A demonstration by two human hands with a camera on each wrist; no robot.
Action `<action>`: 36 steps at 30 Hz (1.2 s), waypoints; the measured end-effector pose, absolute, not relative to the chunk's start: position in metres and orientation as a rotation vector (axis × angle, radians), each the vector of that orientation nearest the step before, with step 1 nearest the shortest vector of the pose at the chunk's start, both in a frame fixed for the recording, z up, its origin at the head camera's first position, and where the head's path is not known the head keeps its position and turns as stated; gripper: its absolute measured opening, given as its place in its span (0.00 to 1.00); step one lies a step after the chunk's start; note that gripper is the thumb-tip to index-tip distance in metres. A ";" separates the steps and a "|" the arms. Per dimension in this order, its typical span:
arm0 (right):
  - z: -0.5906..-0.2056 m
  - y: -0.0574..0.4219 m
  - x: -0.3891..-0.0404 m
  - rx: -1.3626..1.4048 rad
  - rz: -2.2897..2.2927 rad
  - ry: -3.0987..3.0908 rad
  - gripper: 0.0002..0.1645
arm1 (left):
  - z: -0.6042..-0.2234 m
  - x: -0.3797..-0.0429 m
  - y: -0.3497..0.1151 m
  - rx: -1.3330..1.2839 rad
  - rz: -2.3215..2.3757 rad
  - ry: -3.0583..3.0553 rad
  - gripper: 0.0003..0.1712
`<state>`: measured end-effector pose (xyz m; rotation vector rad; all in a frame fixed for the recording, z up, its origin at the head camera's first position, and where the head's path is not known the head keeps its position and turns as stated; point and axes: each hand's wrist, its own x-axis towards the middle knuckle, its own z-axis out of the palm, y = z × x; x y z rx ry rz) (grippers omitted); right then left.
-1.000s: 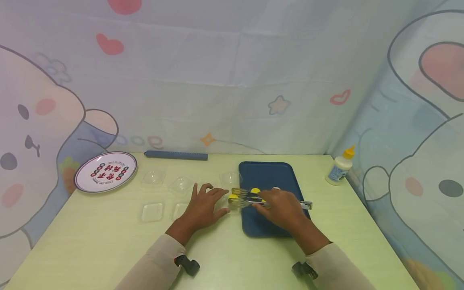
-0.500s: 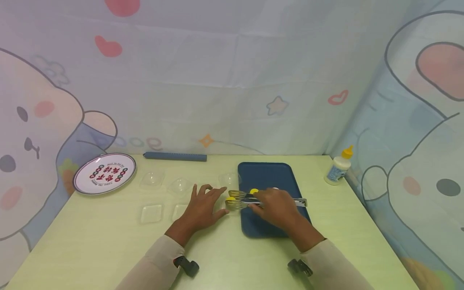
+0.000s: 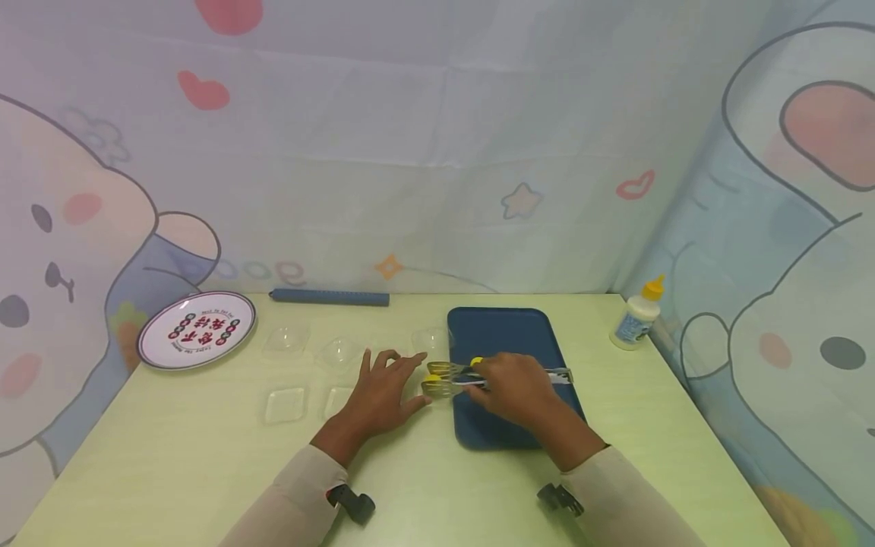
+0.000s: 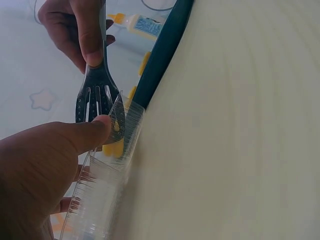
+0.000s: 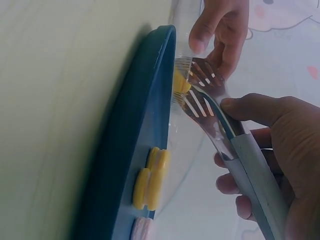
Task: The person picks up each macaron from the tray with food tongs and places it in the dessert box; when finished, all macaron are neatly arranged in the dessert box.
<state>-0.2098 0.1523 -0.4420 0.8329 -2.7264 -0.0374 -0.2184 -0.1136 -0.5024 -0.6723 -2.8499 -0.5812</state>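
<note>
My right hand (image 3: 516, 387) holds metal tongs (image 4: 96, 82) by their pale handles, above the blue tray (image 3: 502, 330). Between the tong tips is a yellow macaron (image 4: 114, 148), at the end of a clear ribbed plastic box (image 4: 100, 190). My left hand (image 3: 379, 391) grips that box beside the tray, its thumb on one side and fingers on the other. More yellow macarons (image 5: 151, 182) and a pinkish one (image 5: 142, 229) sit on the tray in the right wrist view. From above, the box is partly covered by hand and tongs.
Several clear plastic shells, such as one domed shell (image 3: 285, 337) and a flat one (image 3: 285, 404), lie left of the hands. A printed plate (image 3: 160, 349) stands at the far left. Toward the back lie a grey-blue bar (image 3: 330, 297) and, at right, a glue bottle (image 3: 636, 323).
The right hand has shifted slightly left, bringing the tongs and yellow macaron farther over the clear box. The left hand stays nearly where it was.
</note>
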 end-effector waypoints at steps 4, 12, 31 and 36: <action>-0.441 0.150 -0.211 0.845 -0.043 -2.736 0.18 | -0.502 -0.218 -0.113 -0.665 -0.590 -2.856 0.44; -0.438 0.148 -0.212 0.862 -0.040 -2.742 0.18 | -0.503 -0.219 -0.113 -0.660 -0.592 -2.853 0.44; -0.448 0.160 -0.214 0.827 0.014 -2.687 0.20 | -0.502 -0.218 -0.114 -0.664 -0.554 -2.856 0.49; -0.453 0.169 -0.212 0.768 0.160 -2.661 0.23 | -0.497 -0.216 -0.117 -0.632 -0.620 -2.813 0.59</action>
